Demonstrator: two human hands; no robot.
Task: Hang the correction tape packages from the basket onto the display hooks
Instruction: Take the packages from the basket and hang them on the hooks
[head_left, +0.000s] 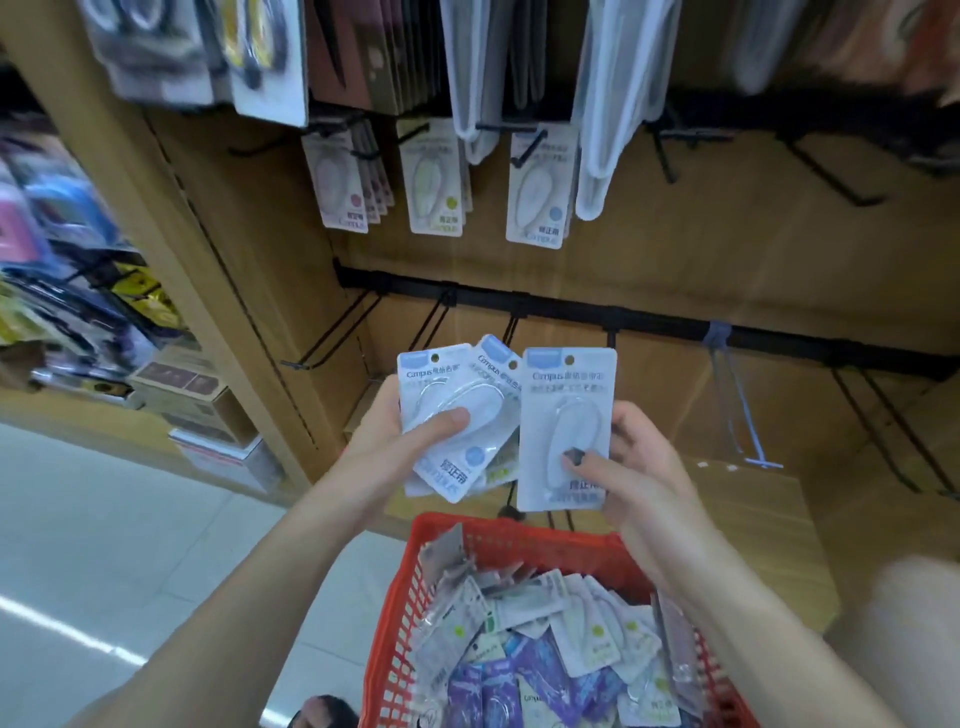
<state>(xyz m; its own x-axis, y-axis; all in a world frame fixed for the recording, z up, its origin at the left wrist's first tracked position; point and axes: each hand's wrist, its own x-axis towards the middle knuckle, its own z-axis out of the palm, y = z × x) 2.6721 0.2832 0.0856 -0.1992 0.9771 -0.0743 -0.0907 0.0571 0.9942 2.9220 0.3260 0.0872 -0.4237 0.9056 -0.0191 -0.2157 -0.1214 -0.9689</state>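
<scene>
Wooden display panel (675, 249), viewed from the head camera, with black hooks (332, 338) projecting from a dark rail below a row of already hung packages (435, 179). At left of centre I see the left hand (410, 431) gripping a fanned bundle of correction tape packages (452, 410), thumb curled across the front blister and fingers hidden behind the cards. Just beside it, overlapping the bundle's right edge, a single package (566, 415) stands upright in the right hand (631, 467), pinched between the thumb on its lower front and fingers wrapped round its right edge. Both hands hang in front of the lower rail, above a red basket (415, 597) that holds a loose heap of further packages (545, 639) in white, green and purple. At far right, several hooks on the lower rail carry nothing I can make out.
</scene>
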